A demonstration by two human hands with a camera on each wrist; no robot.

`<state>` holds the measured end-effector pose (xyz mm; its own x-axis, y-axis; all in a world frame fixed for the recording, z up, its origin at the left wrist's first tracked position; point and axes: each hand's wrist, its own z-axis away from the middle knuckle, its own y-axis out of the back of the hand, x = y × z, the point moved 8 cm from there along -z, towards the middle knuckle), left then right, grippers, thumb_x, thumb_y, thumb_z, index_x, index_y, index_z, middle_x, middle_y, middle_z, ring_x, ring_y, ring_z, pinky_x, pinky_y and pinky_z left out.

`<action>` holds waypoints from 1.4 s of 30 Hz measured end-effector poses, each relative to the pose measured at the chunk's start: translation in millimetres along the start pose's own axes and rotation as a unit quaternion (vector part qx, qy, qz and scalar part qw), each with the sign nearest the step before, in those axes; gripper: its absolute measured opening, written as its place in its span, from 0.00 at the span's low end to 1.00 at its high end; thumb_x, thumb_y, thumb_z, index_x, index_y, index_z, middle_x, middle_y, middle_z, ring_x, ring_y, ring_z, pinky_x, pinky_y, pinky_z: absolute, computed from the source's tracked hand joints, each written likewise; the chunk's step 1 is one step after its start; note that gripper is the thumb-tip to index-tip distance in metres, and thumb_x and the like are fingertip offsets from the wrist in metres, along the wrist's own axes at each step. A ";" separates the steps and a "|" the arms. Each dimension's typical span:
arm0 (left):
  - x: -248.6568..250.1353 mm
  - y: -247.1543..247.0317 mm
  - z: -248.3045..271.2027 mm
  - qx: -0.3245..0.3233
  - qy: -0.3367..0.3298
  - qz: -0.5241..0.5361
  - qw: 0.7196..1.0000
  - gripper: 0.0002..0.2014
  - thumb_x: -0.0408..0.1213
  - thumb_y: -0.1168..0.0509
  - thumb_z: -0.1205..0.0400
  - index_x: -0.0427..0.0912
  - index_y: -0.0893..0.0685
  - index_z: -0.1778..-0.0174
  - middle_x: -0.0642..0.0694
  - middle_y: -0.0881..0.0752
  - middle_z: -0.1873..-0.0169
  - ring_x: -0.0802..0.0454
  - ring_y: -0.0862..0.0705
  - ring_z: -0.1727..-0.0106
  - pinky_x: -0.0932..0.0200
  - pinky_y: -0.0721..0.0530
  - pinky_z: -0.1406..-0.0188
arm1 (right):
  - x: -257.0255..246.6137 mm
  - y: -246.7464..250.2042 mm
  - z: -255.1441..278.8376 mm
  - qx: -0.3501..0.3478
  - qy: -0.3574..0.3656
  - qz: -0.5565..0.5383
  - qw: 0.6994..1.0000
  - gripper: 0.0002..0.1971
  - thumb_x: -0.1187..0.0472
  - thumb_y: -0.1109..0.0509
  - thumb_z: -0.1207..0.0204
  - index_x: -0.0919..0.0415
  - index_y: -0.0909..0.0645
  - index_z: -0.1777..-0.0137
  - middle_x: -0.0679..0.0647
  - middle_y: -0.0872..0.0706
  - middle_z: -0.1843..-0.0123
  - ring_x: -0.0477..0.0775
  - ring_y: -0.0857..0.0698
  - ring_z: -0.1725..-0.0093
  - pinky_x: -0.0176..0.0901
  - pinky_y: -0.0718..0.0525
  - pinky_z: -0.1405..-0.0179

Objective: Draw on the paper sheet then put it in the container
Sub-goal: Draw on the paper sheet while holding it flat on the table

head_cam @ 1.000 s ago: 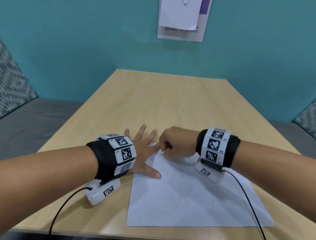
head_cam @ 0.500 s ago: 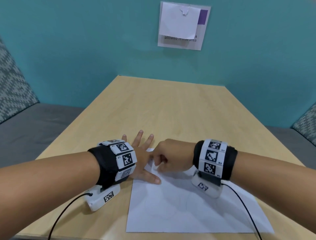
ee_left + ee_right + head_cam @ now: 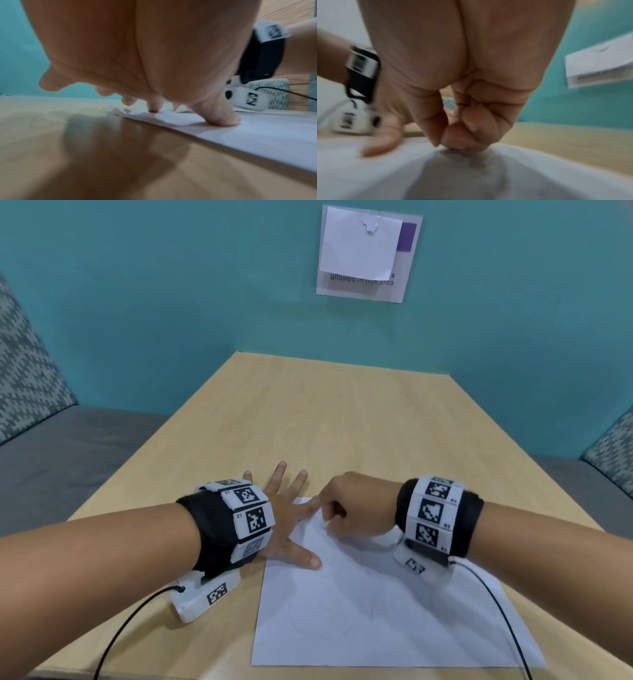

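Observation:
A white paper sheet (image 3: 376, 621) with faint pencil curves lies on the near part of the wooden table (image 3: 342, 422). My left hand (image 3: 287, 511) lies flat with fingers spread, its thumb (image 3: 223, 119) and a fingertip pressing the sheet's far left corner. My right hand (image 3: 346, 508) is curled just to the right of it over the sheet's top edge. Its thumb and forefinger (image 3: 445, 140) pinch a small white object (image 3: 323, 523) against the paper (image 3: 385, 175); what that object is cannot be told. No container shows in any view.
The table runs away to a teal wall with a white notice (image 3: 366, 251) on it. Grey bench seats (image 3: 68, 457) with patterned cushions flank the table on both sides. Black cables trail from both wrist cameras over the table's near edge.
My right hand has shifted a little nearer and leftward on the sheet's top edge. The left hand has stayed pressed on the corner. The head view has tilted slightly.

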<state>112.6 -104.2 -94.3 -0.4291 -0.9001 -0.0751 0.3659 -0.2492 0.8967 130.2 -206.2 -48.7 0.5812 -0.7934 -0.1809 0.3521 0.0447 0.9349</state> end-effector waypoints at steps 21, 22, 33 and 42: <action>-1.6 -1.3 -2.2 -0.004 0.005 -0.008 1.000 0.56 0.83 0.46 0.32 0.67 0.69 0.16 0.50 0.74 0.16 0.36 0.80 0.19 0.12 0.62 0.29 | 3.9 7.7 7.6 0.009 -0.008 -0.008 1.000 0.09 0.61 0.31 0.24 0.67 0.15 0.56 0.61 0.12 0.60 0.57 0.19 0.64 0.48 0.19 0.62; -1.9 -1.9 -2.1 -0.006 0.008 -0.009 1.000 0.56 0.83 0.46 0.32 0.67 0.69 0.16 0.50 0.75 0.16 0.36 0.80 0.19 0.13 0.62 0.28 | 11.6 13.6 7.1 0.020 -0.024 -0.009 0.999 0.08 0.60 0.31 0.24 0.64 0.15 0.55 0.57 0.12 0.60 0.57 0.18 0.62 0.48 0.17 0.60; -0.5 -1.1 -0.8 -0.016 0.011 -0.010 1.000 0.56 0.83 0.46 0.32 0.66 0.70 0.16 0.50 0.75 0.16 0.36 0.81 0.19 0.12 0.61 0.28 | 4.1 7.1 11.8 0.014 -0.006 0.003 1.000 0.04 0.59 0.31 0.23 0.57 0.19 0.58 0.47 0.18 0.65 0.55 0.19 0.62 0.45 0.20 0.64; -0.9 -0.6 0.1 -0.018 0.013 -0.010 1.000 0.56 0.82 0.46 0.31 0.66 0.70 0.16 0.50 0.75 0.16 0.37 0.81 0.19 0.13 0.60 0.28 | 6.9 2.7 11.2 0.014 0.004 0.008 1.000 0.02 0.57 0.31 0.23 0.53 0.19 0.57 0.43 0.20 0.64 0.49 0.19 0.63 0.44 0.17 0.60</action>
<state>112.7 -103.2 -94.7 -0.4146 -0.9041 -0.1040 0.3872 -0.2786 0.8789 126.9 -218.3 -44.0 0.5924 -0.7877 -0.1691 0.3232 0.0401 0.9455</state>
